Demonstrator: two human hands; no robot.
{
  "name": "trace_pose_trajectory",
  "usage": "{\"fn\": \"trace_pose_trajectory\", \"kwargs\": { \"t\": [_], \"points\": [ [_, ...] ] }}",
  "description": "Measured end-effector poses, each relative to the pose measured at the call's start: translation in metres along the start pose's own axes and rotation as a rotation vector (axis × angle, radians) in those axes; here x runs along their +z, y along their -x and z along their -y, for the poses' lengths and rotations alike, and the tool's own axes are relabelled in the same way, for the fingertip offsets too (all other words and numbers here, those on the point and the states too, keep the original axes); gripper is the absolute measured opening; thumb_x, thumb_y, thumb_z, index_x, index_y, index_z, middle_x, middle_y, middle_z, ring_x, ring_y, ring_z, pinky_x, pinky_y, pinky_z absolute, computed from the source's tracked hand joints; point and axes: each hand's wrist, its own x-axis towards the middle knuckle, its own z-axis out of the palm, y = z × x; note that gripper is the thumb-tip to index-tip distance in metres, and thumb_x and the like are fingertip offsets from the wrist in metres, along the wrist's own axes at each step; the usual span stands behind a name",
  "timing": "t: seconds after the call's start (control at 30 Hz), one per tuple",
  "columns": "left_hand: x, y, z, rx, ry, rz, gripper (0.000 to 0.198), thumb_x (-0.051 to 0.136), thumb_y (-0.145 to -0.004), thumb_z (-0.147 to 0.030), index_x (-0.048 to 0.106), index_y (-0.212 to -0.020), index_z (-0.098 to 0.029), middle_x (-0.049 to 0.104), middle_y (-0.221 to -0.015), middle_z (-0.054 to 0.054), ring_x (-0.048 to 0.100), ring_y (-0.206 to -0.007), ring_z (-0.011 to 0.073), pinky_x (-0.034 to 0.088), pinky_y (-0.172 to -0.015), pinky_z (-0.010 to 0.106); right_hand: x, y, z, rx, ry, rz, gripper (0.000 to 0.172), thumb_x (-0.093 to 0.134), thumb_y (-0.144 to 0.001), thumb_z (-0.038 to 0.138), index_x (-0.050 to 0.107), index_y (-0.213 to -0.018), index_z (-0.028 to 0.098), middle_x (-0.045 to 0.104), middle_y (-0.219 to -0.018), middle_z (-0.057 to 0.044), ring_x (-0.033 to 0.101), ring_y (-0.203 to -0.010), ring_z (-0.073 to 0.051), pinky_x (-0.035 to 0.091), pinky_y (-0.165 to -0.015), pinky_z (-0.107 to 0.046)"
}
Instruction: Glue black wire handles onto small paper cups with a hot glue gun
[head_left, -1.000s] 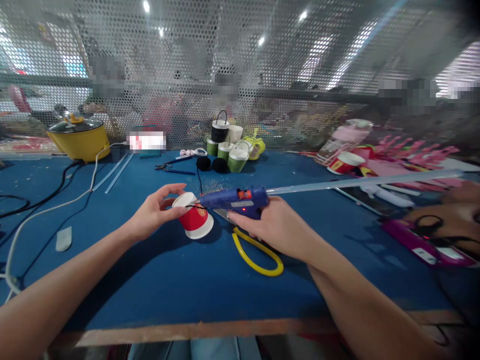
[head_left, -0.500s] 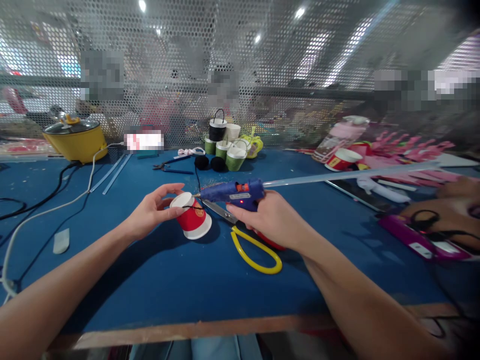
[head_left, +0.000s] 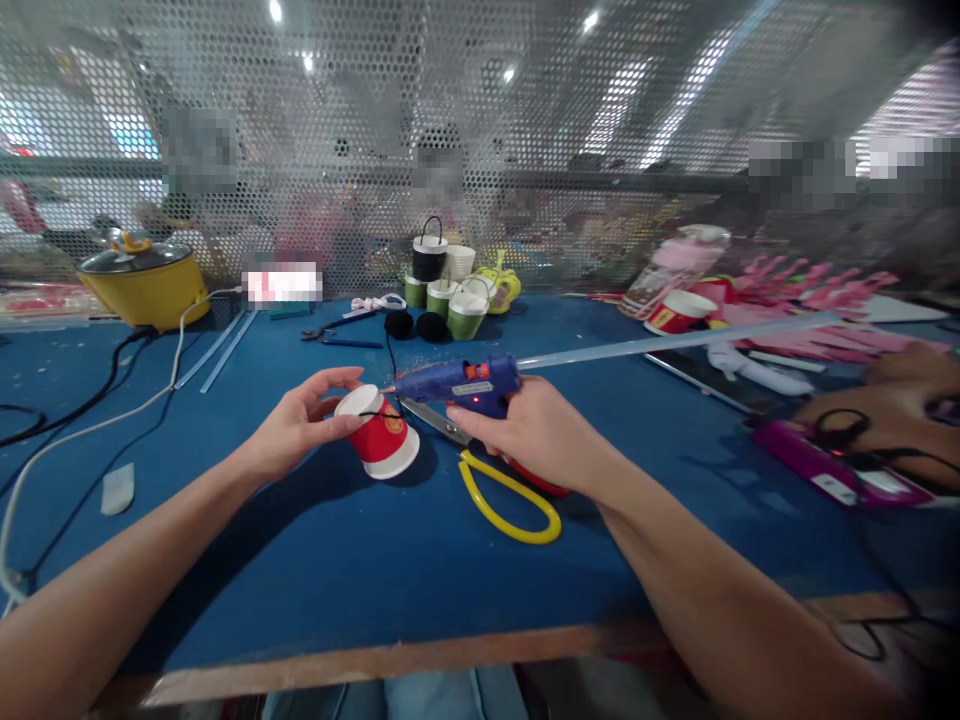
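A red and white paper cup (head_left: 381, 440) leans tilted over the blue table, its wide rim downward. My left hand (head_left: 309, 415) grips its upper end between thumb and fingers, with a black cord (head_left: 391, 360) pressed against the side. In my right hand (head_left: 529, 425) is a blue glue gun (head_left: 457, 384), its nozzle at the cup's upper right edge. A long clear glue stick (head_left: 637, 347) sticks out of the gun's back. Beneath the gun lie scissors (head_left: 510, 512) with yellow and red handles. Two black yarn balls (head_left: 433, 327) sit behind the gun.
Green and black covered cups (head_left: 466, 312) stand at the back, with pliers (head_left: 341, 330) to their left. A yellow pot (head_left: 144, 290) is far left. On the right are a bottle (head_left: 675, 268), another red cup (head_left: 680, 312), a purple power strip (head_left: 840, 465) and another person's arm (head_left: 885, 410).
The whole view has shifted slightly, so things appear a little further left. Both hands keep their grips, and the nozzle stays at the cup's edge.
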Motion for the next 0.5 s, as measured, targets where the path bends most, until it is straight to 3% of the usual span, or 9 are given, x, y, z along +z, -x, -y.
{"fn": "trace_pose_trajectory", "kwargs": {
  "t": [0.5],
  "points": [
    [-0.0012,-0.0004,0.0008,0.005,-0.028,0.002,0.051,0.069,-0.064,-0.025,0.05,-0.111,-0.023,0.053,-0.108,0.004,0.056,-0.09,0.0186,0.043,-0.083,0.035,-0.0017,0.0054,0.0045,-0.067,0.005,0.011,0.027,0.053,-0.075,0.032,0.046,-0.051,0.02,0.051,-0.045,0.003,0.05,-0.048,-0.011,0.038,-0.047,-0.022]
  ]
}}
